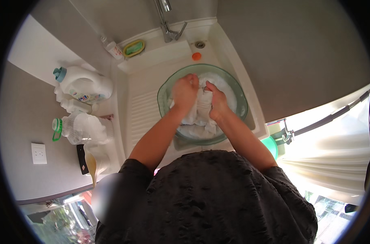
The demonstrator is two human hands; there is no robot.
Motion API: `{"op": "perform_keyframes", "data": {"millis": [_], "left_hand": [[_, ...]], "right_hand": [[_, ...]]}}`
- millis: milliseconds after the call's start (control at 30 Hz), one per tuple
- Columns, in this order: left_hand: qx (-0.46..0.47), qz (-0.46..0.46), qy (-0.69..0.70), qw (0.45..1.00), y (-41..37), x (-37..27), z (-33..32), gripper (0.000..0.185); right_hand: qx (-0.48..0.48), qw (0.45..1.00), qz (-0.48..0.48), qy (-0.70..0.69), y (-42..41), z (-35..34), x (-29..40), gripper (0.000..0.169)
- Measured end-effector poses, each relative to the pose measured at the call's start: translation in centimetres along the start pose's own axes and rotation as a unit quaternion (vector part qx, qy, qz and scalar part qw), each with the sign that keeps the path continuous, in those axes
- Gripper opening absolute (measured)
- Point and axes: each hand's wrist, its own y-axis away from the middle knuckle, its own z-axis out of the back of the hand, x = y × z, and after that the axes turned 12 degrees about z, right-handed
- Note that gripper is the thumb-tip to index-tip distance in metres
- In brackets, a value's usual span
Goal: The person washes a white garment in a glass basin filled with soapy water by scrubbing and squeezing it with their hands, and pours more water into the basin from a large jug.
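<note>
A translucent green plastic basin (pixel 243 103) sits in a white laundry sink (pixel 133 82). Inside it, white suds surround a wet white cloth (pixel 205 102). My left hand (pixel 185 91), slightly blurred, is closed on the cloth's left side, knuckles up. On the right side, my right hand (pixel 219 100) grips a bunched fold with the thumb on top. The two hands are close together over the middle of the basin, and part of the cloth trails down toward the near rim. The cloth's exact kind cannot be told.
Behind the basin are an orange round item (pixel 196 56), a drain (pixel 200 44) and a chrome faucet (pixel 169 33). A soap dish (pixel 134 48) stands at back left. Along the left ledge are a detergent jug (pixel 87 82) and a clear plastic bottle (pixel 84 128). A ribbed washboard (pixel 143 113) lies left.
</note>
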Motion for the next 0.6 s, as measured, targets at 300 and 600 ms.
{"op": "perform_keyframes", "data": {"millis": [300,600], "left_hand": [[0.224,0.113,0.303,0.919,-1.2,1.2,8.8,0.033],[-0.075,-0.015,-0.006,0.997,4.6,-2.2,0.5,0.017]], "right_hand": [[0.189,0.943,0.185,0.2,1.0,1.6,5.2,0.033],[0.12,0.979,0.153,0.053,-6.3,2.0,-2.6,0.022]]}}
